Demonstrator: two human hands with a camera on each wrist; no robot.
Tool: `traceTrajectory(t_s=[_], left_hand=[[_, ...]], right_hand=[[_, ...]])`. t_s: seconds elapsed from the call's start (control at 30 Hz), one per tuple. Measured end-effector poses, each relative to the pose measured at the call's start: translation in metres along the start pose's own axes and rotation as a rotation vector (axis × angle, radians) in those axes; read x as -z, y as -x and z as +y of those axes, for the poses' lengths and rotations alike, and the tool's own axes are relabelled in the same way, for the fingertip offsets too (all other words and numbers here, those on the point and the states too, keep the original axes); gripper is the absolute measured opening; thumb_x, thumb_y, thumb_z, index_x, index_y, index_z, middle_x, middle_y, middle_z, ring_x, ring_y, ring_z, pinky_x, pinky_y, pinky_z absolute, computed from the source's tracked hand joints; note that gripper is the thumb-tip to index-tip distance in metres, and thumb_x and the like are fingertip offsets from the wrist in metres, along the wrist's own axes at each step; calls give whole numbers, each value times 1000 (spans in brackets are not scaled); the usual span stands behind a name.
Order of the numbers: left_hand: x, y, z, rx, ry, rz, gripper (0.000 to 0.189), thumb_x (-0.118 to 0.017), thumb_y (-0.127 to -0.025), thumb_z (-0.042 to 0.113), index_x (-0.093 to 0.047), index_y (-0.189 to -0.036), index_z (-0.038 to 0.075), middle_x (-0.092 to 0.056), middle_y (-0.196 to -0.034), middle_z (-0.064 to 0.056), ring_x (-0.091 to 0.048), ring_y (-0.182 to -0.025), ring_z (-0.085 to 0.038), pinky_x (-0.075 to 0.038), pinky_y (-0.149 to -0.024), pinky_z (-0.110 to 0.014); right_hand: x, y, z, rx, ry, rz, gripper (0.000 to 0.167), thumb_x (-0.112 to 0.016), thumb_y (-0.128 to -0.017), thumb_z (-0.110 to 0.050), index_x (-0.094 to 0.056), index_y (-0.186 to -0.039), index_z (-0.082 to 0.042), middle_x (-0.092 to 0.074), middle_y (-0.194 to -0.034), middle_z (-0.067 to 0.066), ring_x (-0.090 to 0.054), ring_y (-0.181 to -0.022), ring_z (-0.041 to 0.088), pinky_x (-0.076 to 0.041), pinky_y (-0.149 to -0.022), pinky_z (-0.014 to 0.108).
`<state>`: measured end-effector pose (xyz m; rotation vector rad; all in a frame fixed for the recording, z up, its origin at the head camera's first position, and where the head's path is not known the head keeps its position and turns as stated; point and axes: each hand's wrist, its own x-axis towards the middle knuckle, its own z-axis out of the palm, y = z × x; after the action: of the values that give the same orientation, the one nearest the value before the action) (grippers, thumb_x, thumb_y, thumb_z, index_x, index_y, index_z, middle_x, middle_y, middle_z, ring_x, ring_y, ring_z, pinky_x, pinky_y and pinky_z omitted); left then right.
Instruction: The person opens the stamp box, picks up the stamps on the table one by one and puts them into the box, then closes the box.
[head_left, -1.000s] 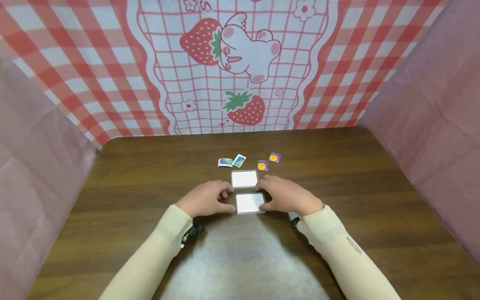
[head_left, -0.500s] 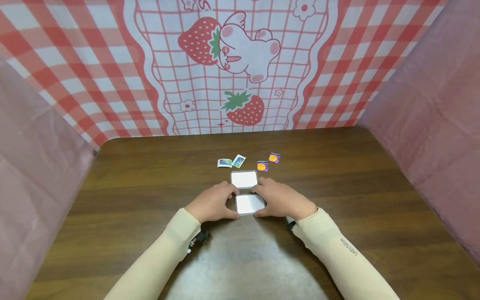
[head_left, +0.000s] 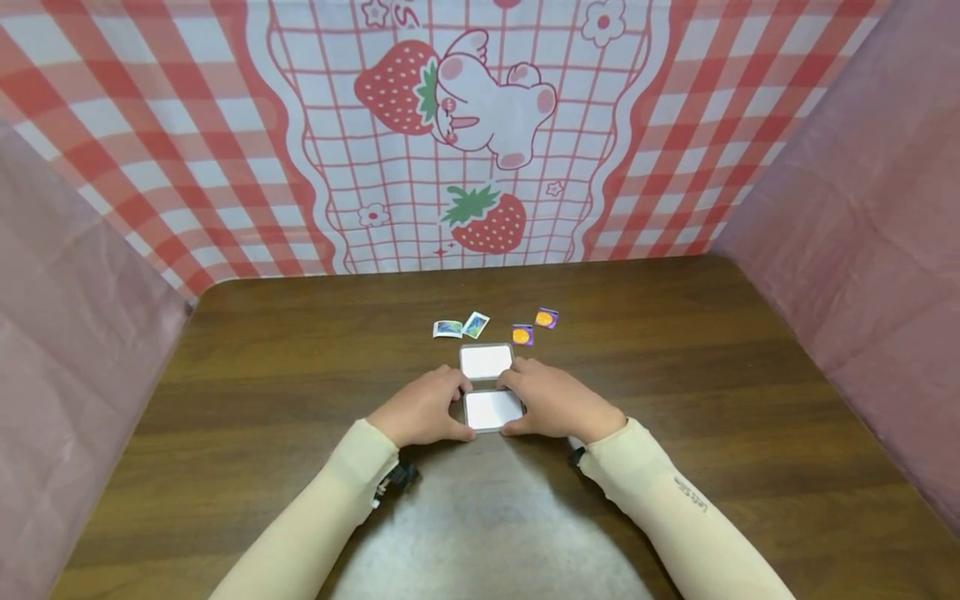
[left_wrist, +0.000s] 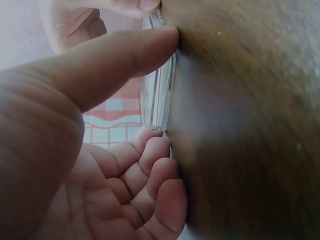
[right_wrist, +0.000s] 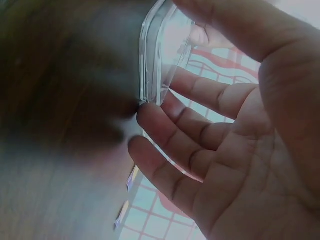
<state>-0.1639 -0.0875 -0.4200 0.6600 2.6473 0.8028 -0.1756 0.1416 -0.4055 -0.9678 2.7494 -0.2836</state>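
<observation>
A flat, clear plastic case (head_left: 492,411) with a white face lies on the table between the two hands. My left hand (head_left: 422,408) holds its left end, thumb at the near edge and fingers by the far edge. At the right end, my right hand (head_left: 558,400) grips it the same way. Side on, the left wrist view shows the transparent layered rim of the case (left_wrist: 159,95) beneath the thumb. In the right wrist view the case (right_wrist: 151,60) sits between thumb and fingertips. Just beyond lies a second, similar case (head_left: 486,362), close to the right fingers.
Behind the cases lie two small blue-green picture cards (head_left: 476,325) and two purple cards with orange circles (head_left: 522,335). The wooden table (head_left: 285,350) ends at a red checked strawberry cloth (head_left: 487,221). Pink cloth (head_left: 840,192) hangs at both sides.
Both hands have closed in on the near case, thumbs coming to its near edge. Since half a second ago that case has shifted slightly left. The cards and far case stay put.
</observation>
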Motion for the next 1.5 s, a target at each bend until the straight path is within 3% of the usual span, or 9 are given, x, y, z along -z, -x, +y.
traceTrajectory(t_s=[0.6,1.13,1.5], left_hand=[[1,1,-6,-3,-9,5,57,-90,-78,32,-61,-118,5,-60,-103,-4,-56,-93,-16,-49,-83,-35],[2,-1,-6,-8,-9,4,55,-91,-76,33,-61,-115,8,-59,-104,-2,-54,-96,-17,-48,-86,-35],[5,1,-7,4,-12,-21,53,-89,-81,26,-61,-122,8,-57,-100,0,-51,-93,-17,-46,-85,-36]], right_hand=[[-6,-3,-5,16,0,42,58,-89,-82,-39,-67,-122,-4,-63,-110,8,-57,-93,18,-51,-81,37],[0,-3,-3,8,-43,63,52,-90,-81,-34,-66,-119,-8,-67,-110,3,-59,-88,13,-53,-79,33],[-1,0,-4,4,-9,69,55,-90,-79,-39,-69,-120,-8,-60,-109,2,-55,-87,12,-52,-75,31]])
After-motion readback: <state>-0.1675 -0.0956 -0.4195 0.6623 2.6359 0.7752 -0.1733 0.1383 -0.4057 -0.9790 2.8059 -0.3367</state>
